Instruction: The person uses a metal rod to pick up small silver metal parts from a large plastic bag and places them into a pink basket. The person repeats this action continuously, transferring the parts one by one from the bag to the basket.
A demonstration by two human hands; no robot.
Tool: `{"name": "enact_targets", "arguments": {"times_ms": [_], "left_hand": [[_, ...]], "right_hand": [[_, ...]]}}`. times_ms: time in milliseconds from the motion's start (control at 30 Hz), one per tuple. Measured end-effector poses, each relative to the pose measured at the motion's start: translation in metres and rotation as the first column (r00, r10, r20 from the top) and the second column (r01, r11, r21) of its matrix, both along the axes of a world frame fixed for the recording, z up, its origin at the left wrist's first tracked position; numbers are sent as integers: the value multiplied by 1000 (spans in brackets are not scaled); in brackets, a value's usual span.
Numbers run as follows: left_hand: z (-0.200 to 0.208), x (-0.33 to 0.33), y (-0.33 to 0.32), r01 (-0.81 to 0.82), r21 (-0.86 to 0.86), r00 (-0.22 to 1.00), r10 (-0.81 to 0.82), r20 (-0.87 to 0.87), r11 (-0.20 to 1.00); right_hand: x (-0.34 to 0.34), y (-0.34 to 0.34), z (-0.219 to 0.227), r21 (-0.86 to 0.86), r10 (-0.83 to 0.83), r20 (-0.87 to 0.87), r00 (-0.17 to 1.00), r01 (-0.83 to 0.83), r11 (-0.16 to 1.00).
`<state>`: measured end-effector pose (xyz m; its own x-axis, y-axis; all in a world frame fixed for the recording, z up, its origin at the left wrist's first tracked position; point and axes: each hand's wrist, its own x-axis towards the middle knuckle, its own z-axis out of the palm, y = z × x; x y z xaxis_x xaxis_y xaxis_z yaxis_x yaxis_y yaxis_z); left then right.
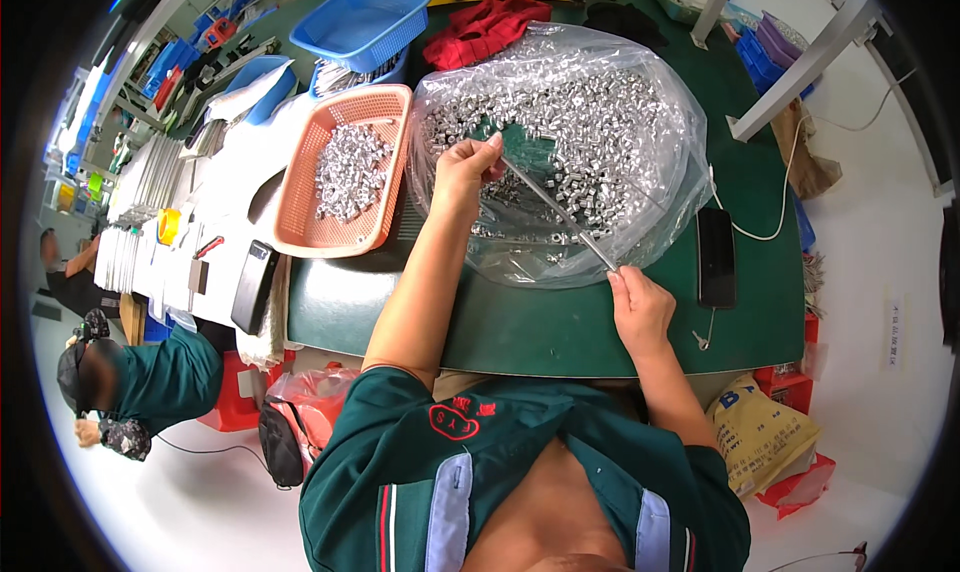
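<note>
A thin grey metal rod (560, 210) slants between my two hands, over a heap of small shiny metal parts (610, 132) in a clear plastic bag (685, 142). My left hand (468, 172) pinches its far upper end. At the near lower end, my right hand (640, 307) has its fingers closed round the rod. The bag lies spread on the green table (550, 332), and a patch of green shows among the parts close to my left fingertips. Left of the bag, an orange plastic basket (290, 197) holds more of the small metal parts.
A black phone (716, 257) and a small key (703, 342) lie at the table's right. Blue baskets (365, 27) and red cloth (485, 32) sit at the back. On the left are another dark phone (255, 287), stacked metal strips (145, 177) and a co-worker (160, 377).
</note>
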<state>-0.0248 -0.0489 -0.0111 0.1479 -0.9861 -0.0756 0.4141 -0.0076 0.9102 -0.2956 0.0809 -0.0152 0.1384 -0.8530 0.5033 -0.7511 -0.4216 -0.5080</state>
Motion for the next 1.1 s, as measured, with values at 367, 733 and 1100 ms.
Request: {"name": "enact_targets", "arguments": {"times_ms": [367, 733, 1100], "left_hand": [[2, -13, 3, 178, -98, 950, -197, -241, 979], [-3, 34, -14, 50, -220, 846, -158, -510, 974], [-5, 25, -8, 206, -316, 662, -369, -652, 926]], "right_hand": [[-3, 1, 1, 177, -25, 138, 990, 1, 984], [-2, -2, -3, 205, -48, 196, 979, 7, 979], [-10, 2, -10, 250, -17, 326, 945, -69, 966]]}}
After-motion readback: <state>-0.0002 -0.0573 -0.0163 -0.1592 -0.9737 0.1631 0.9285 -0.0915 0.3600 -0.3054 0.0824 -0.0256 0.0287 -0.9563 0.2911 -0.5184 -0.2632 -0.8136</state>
